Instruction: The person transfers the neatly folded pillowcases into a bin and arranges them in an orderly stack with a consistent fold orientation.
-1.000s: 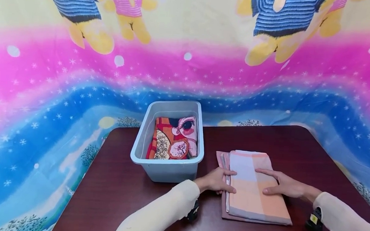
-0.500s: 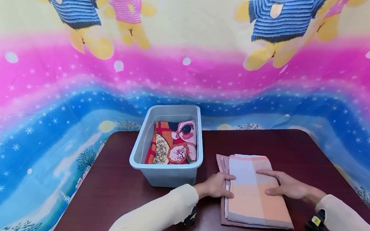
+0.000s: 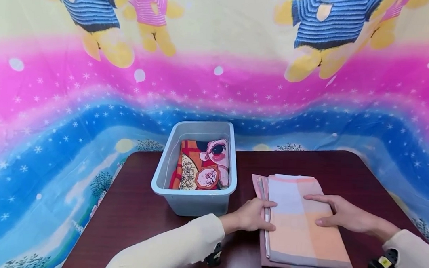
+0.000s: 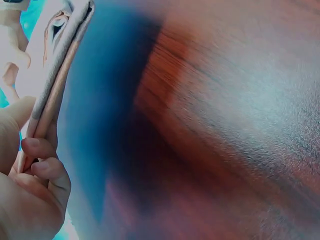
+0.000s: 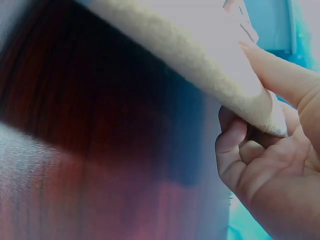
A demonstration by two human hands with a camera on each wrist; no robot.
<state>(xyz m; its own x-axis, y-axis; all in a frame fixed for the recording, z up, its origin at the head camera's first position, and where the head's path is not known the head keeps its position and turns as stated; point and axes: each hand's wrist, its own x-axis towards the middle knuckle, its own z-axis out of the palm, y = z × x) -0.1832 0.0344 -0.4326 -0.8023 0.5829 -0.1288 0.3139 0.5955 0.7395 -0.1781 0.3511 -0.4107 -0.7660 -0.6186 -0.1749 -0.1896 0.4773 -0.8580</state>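
Both hands grip a folded checked cloth (image 3: 293,219) in peach, white and grey, over the right part of the table. At its left edge my left hand (image 3: 252,214) has the thumb and index finger on top. The left wrist view shows other fingers (image 4: 50,170) curled beneath the layered edge. My right hand (image 3: 352,216) holds the opposite edge, thumb above and fingers (image 5: 232,135) bent under the fold in the right wrist view. Both wrist views show the cloth's edge raised over the tabletop. A mauve layer sticks out along the cloth's left side.
Left of the cloth stands a grey-blue plastic bin (image 3: 196,204). Inside it lies a folded red and orange printed cloth (image 3: 202,165). The dark brown table (image 3: 122,226) backs onto a patterned curtain (image 3: 216,93) with bears and snowflakes.
The checked cloth looks larger in the head view, lifted toward the camera and shifted slightly right. Both hands keep their hold, and the right hand has moved a little right. The bin stays in place.
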